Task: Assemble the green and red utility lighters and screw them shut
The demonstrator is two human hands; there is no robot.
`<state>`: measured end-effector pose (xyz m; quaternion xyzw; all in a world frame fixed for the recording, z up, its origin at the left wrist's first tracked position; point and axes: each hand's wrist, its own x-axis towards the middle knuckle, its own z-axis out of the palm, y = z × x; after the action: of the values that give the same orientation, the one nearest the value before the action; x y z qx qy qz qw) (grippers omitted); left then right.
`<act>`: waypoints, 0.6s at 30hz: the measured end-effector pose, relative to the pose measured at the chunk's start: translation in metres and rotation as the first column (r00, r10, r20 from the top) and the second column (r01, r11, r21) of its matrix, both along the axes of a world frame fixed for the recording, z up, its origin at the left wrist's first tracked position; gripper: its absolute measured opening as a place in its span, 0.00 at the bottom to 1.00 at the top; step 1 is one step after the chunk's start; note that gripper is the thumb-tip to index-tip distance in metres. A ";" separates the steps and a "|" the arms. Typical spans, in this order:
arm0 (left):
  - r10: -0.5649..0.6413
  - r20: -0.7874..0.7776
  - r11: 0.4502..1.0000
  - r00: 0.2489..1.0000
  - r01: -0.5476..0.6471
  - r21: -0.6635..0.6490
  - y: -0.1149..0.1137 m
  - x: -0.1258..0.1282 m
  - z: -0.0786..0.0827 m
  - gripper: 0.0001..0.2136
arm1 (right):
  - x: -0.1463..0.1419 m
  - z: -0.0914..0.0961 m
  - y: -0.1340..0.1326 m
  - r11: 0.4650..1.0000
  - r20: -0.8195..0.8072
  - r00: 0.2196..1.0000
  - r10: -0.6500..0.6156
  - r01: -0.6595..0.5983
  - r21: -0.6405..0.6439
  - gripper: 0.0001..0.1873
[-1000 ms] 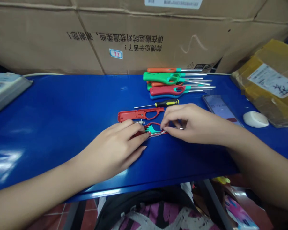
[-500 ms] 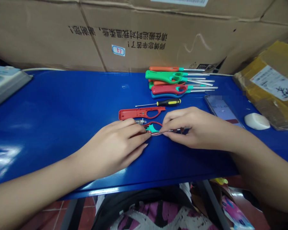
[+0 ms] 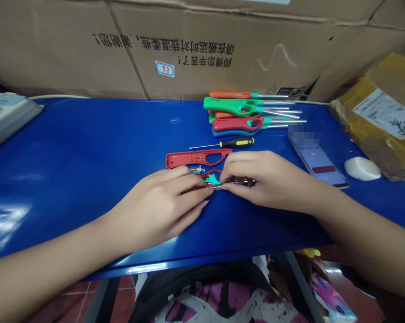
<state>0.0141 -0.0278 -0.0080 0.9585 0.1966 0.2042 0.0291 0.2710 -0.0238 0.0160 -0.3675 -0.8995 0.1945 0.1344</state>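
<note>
My left hand [image 3: 170, 202] lies curled over an opened red lighter shell [image 3: 213, 172], its fingertips pressing on the near side. A teal trigger [image 3: 212, 179] sits in that shell, between my two hands. The fingers of my right hand [image 3: 256, 177] are pinched at the trigger's right edge. A thin, dark shiny metal piece [image 3: 244, 181] shows under this hand; its exact kind is unclear. Just behind lies the loose red shell half [image 3: 184, 159]. A small silver part [image 3: 197, 170] peeks out beside my left fingers, which hide much of the lighter.
Behind the shells lies a black-and-yellow screwdriver [image 3: 237, 142]. Several coloured long-nosed lighters [image 3: 234, 105] are piled farther back. A phone [image 3: 315, 159], a white mouse [image 3: 362, 168] and a taped box [image 3: 384, 103] occupy the right. A large carton [image 3: 71, 58] walls the back edge.
My right hand has shifted slightly left, closer to the left fingertips. More of the dark shiny piece now shows beneath it. My left hand stays nearly still.
</note>
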 end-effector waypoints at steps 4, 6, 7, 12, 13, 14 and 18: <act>0.004 -0.015 1.000 1.000 -0.004 -0.003 0.000 0.000 0.000 0.13 | -0.004 -0.007 0.001 1.000 -0.033 0.999 0.005 -0.005 -0.006 0.04; 0.006 -0.010 1.000 1.000 -0.006 0.010 0.000 0.000 0.000 0.13 | -0.005 -0.008 0.002 1.000 -0.047 0.999 -0.003 0.003 0.002 0.04; 0.005 -0.006 1.000 1.000 -0.005 0.016 0.000 0.000 0.000 0.13 | -0.004 -0.009 0.002 1.000 -0.047 0.999 -0.007 0.007 0.004 0.05; -0.012 0.005 1.000 1.000 0.012 0.019 -0.001 -0.001 -0.001 0.13 | -0.003 -0.007 0.002 1.000 -0.030 1.000 -0.003 0.004 0.011 0.05; -0.014 0.003 1.000 1.000 0.014 0.016 -0.001 -0.001 -0.001 0.13 | -0.003 -0.007 0.002 1.000 -0.032 0.999 -0.001 0.001 0.007 0.05; -0.015 0.002 1.000 1.000 0.015 0.014 0.000 -0.001 -0.001 0.13 | -0.003 -0.006 0.001 1.000 -0.035 0.999 0.003 -0.003 0.000 0.04; -0.008 -0.003 1.000 1.000 0.008 0.011 0.000 -0.001 -0.001 0.12 | -0.003 -0.005 0.002 1.000 -0.035 0.999 0.012 -0.013 -0.021 0.04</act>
<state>0.0134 -0.0280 -0.0091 0.9598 0.1916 0.2036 0.0243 0.2681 -0.0221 0.0106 -0.3599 -0.8971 0.2113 0.1447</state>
